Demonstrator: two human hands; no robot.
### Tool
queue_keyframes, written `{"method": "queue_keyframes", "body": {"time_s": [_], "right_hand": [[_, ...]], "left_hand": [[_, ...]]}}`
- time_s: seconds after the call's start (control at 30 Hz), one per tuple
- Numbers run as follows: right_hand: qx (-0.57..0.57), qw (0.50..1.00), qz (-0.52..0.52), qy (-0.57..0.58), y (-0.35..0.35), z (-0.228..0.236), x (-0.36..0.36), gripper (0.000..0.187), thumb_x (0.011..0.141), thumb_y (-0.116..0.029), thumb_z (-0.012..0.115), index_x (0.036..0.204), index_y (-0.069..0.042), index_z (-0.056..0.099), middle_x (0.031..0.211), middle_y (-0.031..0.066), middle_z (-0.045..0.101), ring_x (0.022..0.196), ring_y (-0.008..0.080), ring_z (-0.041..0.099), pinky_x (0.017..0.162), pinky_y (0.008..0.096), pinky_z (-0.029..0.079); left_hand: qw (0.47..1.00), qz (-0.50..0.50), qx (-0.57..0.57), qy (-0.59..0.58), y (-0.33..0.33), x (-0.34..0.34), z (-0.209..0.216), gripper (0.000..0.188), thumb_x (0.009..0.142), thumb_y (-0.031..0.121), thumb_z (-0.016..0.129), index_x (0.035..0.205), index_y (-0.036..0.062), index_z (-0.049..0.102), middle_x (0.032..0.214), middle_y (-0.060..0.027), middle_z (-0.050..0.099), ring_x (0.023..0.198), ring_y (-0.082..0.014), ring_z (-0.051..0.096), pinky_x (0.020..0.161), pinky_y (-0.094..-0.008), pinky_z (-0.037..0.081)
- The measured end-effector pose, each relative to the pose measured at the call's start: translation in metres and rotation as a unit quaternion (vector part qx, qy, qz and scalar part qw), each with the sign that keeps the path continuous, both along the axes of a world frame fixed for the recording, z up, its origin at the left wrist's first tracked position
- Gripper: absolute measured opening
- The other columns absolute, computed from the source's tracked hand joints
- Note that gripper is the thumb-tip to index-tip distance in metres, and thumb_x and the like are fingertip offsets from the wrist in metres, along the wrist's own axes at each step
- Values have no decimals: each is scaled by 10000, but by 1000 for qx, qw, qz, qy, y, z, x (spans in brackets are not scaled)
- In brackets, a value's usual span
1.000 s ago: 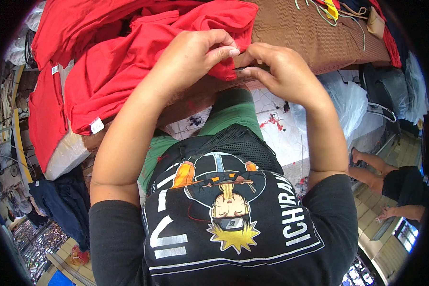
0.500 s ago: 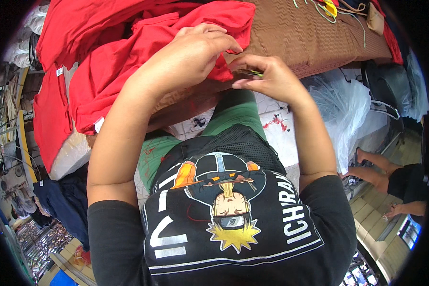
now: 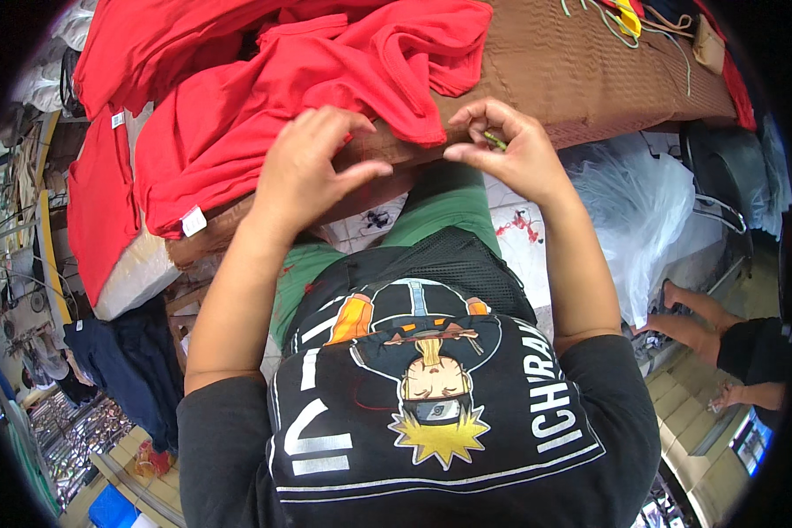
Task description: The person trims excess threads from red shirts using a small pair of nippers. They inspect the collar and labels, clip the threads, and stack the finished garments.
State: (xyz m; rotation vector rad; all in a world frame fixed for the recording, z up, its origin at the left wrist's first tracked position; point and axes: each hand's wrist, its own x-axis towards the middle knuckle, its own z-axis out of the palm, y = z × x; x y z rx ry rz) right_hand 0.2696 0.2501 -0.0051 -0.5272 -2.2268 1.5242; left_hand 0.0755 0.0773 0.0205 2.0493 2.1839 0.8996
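A red garment (image 3: 326,84) lies crumpled over the front part of the brown-covered table, with a white tag (image 3: 193,221) at its lower left corner. My left hand (image 3: 312,163) hovers at the near edge of this garment, thumb and fingers apart and nothing between them. To its right, my right hand (image 3: 510,150) is curled round small thread snips (image 3: 495,140). Only a short yellow-green part of the snips shows; the rest is hidden by the fingers. The garment's pointed red end reaches down between both hands.
More red cloth (image 3: 106,211) hangs at the table's left end, above dark blue clothing (image 3: 128,374). Brown quilted cover (image 3: 590,79) spreads to the right, with cords and a yellow item (image 3: 629,18) at the back. Clear plastic (image 3: 629,220) bulges below. Another person's legs (image 3: 691,321) show at right.
My left hand has come off the red garment, moving down toward me and opening. My right hand has shifted slightly right with the snips. The garment's end now lies loose.
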Motion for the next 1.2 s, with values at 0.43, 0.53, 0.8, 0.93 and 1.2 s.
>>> {"method": "queue_keyframes", "body": {"time_s": [0.43, 0.53, 0.8, 0.93, 1.2], "right_hand": [[50, 989, -77, 112, -1, -14, -15, 138, 810, -91, 731, 894, 9, 688, 801, 57, 639, 752, 129, 582, 704, 260, 454], [33, 987, -69, 145, -4, -7, -19, 125, 824, -79, 717, 885, 27, 689, 821, 41, 659, 787, 113, 591, 734, 249, 462], [-18, 986, -118, 120, -11, 14, -10, 86, 875, -57, 652, 909, 18, 678, 794, 39, 680, 734, 89, 605, 712, 247, 489], [10, 991, -93, 99, -7, 28, -7, 97, 912, -64, 601, 893, 21, 644, 782, 48, 669, 750, 92, 603, 720, 261, 491], [151, 985, -59, 52, -8, 36, -8, 96, 873, -79, 622, 874, 5, 575, 781, 165, 606, 738, 337, 600, 673, 380, 472]], "left_hand": [[938, -135, -236, -214, -18, 8, 43, 191, 778, 187, 756, 866, 34, 685, 846, -84, 687, 791, -213, 667, 707, -308, 507], [993, -86, 60, -46, 19, 9, 38, 252, 771, 105, 751, 998, 32, 669, 998, -92, 679, 899, -229, 644, 776, -322, 518], [989, -8, 18, -144, 54, 23, 14, 288, 794, 105, 730, 1079, 82, 687, 922, -78, 690, 786, -170, 644, 726, -299, 533], [989, -37, 40, -138, 55, 22, 13, 257, 789, 123, 738, 1042, 94, 704, 841, -63, 669, 698, -158, 601, 666, -300, 513], [994, -33, 90, 52, 59, 25, 16, 192, 762, 162, 746, 948, 124, 724, 727, -44, 611, 732, -217, 580, 694, -326, 493]]}}
